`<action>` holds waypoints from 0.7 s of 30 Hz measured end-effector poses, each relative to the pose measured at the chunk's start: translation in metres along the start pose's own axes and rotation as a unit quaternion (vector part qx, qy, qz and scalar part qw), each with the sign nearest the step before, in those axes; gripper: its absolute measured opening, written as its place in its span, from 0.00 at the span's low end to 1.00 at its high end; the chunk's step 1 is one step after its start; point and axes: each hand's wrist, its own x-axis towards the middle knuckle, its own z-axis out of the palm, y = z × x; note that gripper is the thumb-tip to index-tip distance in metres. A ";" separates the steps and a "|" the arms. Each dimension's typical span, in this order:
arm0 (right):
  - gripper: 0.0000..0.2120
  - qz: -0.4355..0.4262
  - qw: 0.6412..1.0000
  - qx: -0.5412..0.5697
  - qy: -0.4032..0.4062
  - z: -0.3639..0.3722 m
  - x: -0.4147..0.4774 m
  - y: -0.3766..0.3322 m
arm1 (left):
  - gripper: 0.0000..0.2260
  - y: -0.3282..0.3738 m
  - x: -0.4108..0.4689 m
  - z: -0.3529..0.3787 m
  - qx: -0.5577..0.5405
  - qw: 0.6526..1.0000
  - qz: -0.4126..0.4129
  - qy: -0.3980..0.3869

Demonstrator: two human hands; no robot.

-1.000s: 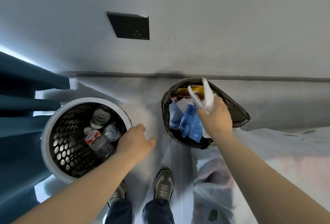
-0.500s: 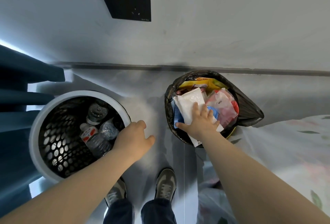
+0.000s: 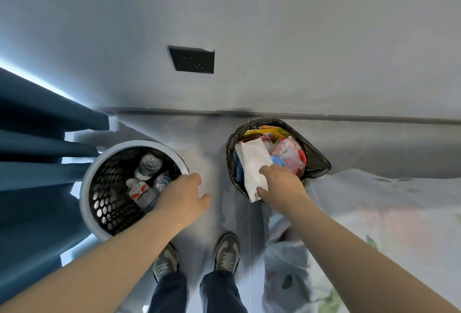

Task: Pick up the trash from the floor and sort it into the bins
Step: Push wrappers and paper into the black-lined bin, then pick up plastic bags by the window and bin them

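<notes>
Far left, a blue curtain [image 3: 37,163] hangs in folds down to the floor, its edge touching or very nearly touching the left side of the white-rimmed bin [image 3: 86,188], so there is no way round on that side. The bin's black perforated wall holds clear plastic bottles [image 3: 147,166] lying loose at the bottom.

The left hand [image 3: 183,194] hovers over the bin's right rim, fingers loosely curled, holding nothing.

Between the two bins is a strip of bare grey floor [image 3: 212,163], running back to the dark baseboard [image 3: 249,114] at the foot of the wall. The person's shoes [image 3: 227,254] stand at the near end of this strip. Above, on the wall, sits a dark socket plate [image 3: 193,59].

The black-bagged bin [image 3: 316,160] stands close to the baseboard, heaped with wrappers up to its rim. A white packet [image 3: 252,165] lies on top, along the left side, its near end sticking out over the rim. The right hand [image 3: 282,185] holds this packet at its right edge, forefinger and thumb curled against it; the other fingers are hidden.

Right of that bin, a pale flowered cloth [image 3: 386,213] crowds up to the bag's loose flap, and a crumpled plastic bag [image 3: 287,262] lies on the floor just beside the right shoe.
</notes>
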 end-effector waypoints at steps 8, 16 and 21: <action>0.17 -0.066 0.997 -0.043 0.027 -0.081 -0.102 -0.042 | 0.16 0.011 -0.098 -0.074 0.069 0.996 0.046 0.014; 0.17 -0.094 0.994 -0.017 0.058 -0.177 -0.220 -0.095 | 0.14 0.011 -0.226 -0.147 0.053 0.996 0.054 0.042; 0.19 -0.147 0.985 -0.038 0.087 -0.231 -0.293 -0.133 | 0.13 0.008 -0.311 -0.193 0.061 0.992 0.068 0.083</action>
